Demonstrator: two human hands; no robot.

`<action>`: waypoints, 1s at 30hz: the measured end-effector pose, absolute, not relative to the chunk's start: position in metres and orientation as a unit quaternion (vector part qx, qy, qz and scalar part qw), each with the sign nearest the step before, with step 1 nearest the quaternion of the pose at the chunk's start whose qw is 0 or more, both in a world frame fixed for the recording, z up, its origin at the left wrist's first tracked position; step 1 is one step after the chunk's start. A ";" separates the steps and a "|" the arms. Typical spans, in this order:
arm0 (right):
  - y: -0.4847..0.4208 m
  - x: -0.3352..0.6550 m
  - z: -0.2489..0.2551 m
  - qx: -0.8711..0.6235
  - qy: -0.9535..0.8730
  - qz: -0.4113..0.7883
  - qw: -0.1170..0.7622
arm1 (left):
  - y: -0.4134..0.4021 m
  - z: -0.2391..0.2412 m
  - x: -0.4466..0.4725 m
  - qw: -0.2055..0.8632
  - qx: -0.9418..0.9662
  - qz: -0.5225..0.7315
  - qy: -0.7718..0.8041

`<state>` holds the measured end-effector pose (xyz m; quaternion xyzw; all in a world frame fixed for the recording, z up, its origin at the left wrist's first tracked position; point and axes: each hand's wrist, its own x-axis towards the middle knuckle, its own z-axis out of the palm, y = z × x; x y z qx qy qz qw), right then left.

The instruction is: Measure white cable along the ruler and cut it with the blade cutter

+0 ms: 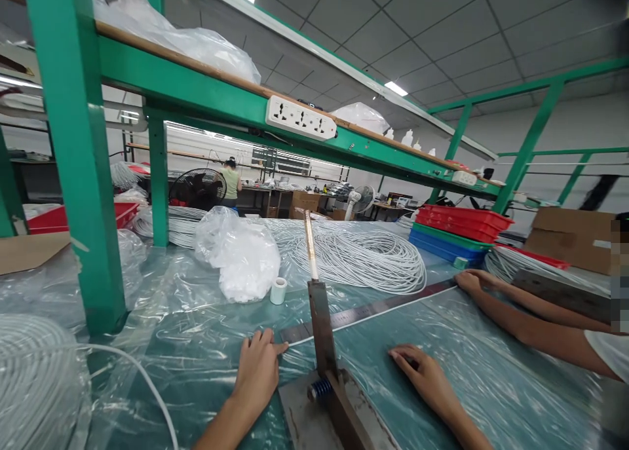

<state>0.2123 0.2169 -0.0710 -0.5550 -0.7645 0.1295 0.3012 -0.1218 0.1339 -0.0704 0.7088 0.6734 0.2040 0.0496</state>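
My left hand [258, 371] rests on the plastic-covered table, its fingertips pressing the near end of a thin white wire [393, 309] against a long steel ruler [363, 312]. My right hand [425, 375] lies flat on the plastic sheet to the right, holding nothing. Between my hands stands a lever cutter [322, 345] with its blade arm raised and a handle pointing up. A co-worker's hand [469, 281] holds the far end of the wire at the ruler's other end.
A coil of white wire [373, 257] lies behind the ruler, another coil [34, 378] at near left. A plastic bag [240, 253], a small tape roll [278, 290], green frame posts [86, 175], stacked trays [457, 230] and cardboard boxes [572, 237] surround the work area.
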 end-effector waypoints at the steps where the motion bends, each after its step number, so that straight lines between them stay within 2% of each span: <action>1: 0.217 0.212 -0.071 -0.554 -0.764 0.131 0.303 | 0.134 -0.071 -0.122 0.048 0.707 0.208 0.674; 30: 0.216 0.214 -0.068 -0.562 -0.740 0.160 0.333 | 0.133 -0.070 -0.124 0.059 0.701 0.235 0.670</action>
